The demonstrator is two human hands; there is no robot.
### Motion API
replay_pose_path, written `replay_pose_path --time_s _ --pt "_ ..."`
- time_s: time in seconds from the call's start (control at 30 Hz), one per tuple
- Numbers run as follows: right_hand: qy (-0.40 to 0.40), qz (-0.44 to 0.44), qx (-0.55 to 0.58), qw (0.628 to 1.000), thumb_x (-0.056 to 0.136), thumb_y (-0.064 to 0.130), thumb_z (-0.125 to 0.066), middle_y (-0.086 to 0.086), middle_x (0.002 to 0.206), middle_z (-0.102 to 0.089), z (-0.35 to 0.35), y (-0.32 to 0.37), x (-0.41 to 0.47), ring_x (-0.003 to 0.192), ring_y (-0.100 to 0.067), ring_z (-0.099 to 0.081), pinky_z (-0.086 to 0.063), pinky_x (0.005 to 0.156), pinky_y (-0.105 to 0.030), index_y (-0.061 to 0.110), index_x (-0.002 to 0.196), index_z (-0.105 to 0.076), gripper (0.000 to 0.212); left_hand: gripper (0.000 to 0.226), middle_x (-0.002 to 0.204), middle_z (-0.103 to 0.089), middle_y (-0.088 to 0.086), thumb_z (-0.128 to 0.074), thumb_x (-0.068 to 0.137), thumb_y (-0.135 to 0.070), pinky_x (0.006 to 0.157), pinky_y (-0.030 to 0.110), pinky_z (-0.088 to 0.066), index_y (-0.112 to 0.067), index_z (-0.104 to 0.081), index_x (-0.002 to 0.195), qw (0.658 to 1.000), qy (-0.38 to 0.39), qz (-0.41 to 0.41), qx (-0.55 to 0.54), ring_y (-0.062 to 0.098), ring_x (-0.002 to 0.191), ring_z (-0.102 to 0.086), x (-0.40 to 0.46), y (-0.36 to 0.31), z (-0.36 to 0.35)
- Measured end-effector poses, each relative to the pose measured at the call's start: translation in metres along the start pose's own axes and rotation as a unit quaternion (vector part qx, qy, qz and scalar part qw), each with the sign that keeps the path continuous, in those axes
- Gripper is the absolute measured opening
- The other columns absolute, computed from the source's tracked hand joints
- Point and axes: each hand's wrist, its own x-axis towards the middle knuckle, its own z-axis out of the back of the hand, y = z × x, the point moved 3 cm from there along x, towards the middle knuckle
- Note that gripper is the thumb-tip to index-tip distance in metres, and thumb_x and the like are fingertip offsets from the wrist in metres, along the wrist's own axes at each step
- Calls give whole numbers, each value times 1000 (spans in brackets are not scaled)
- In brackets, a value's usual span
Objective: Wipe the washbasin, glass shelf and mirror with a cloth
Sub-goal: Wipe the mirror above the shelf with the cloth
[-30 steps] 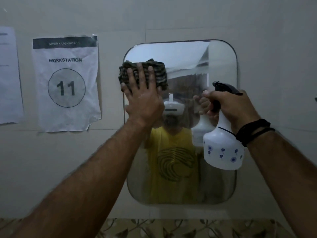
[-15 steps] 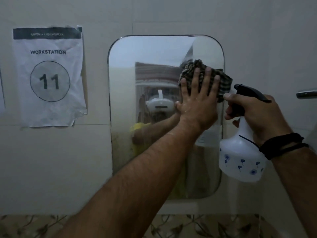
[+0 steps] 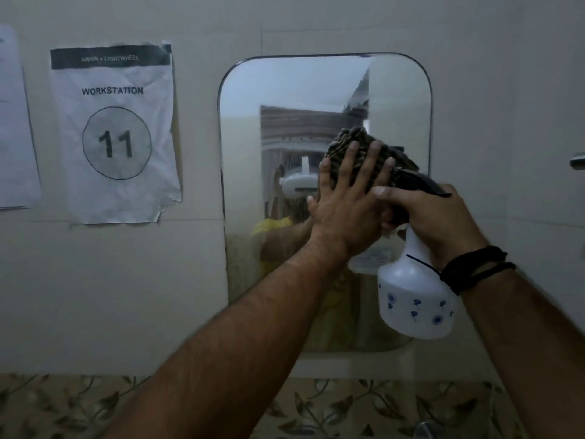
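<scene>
A rounded rectangular mirror point(image 3: 285, 90) hangs on the tiled wall. My left hand point(image 3: 345, 207) lies flat, fingers spread, pressing a dark striped cloth point(image 3: 351, 141) against the right middle of the glass. Just to its right, my right hand point(image 3: 433, 220) grips the neck of a white spray bottle point(image 3: 414, 302) with blue flowers and a black trigger; it almost touches my left hand. The washbasin and glass shelf are out of sight.
A paper sign reading "WORKSTATION 11" point(image 3: 115, 134) is stuck to the wall left of the mirror, with another sheet point(image 3: 15, 122) at the far left edge. A band of leaf-patterned tiles point(image 3: 95, 407) runs along the bottom. A metal fitting point(image 3: 577, 160) pokes in at the right edge.
My left hand swept the cloth from the mirror's upper left across to its right side, then down a little. The spray bottle stayed in my right hand beside it.
</scene>
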Motion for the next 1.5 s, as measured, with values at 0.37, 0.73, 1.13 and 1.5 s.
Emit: replay_pose_path --time_s 0.37,0.73,1.13,1.5 --pt "49 -5 -33 998 90 25 -77 -34 94 -73 -50 -18 -9 65 -24 -62 -48 52 -20 -12 96 -73 37 67 171 10 6 -18 105 -54 123 63 1 -28 1 163 985 -44 169 -13 32 157 13 -73 106 6" --pt "-15 -40 -51 998 91 26 -76 -14 73 -65 3 -33 -14 57 -18 -59 -52 57 -23 -1 84 -73 28 69 170 6 20 -20 105 -46 119 72 -6 -14 -4 164 960 -59 271 -51 46 154 7 -80 89 2" --pt "-38 -34 -81 995 92 28 -74 -17 78 -67 56 -29 -22 67 -24 -63 -48 60 -27 8 82 -71 23 93 164 33 11 -51 94 -36 112 69 23 -23 12 162 988 61 91 -105 38 148 36 -66 -66 -31" --pt "-39 -44 -41 997 92 19 -75 -5 70 -66 55 -42 -29 66 -20 -62 -50 47 -17 13 97 -78 8 90 170 21 2 -53 91 -40 117 71 3 -27 -1 164 993 68 6 -96 31 153 26 -62 -88 -42"
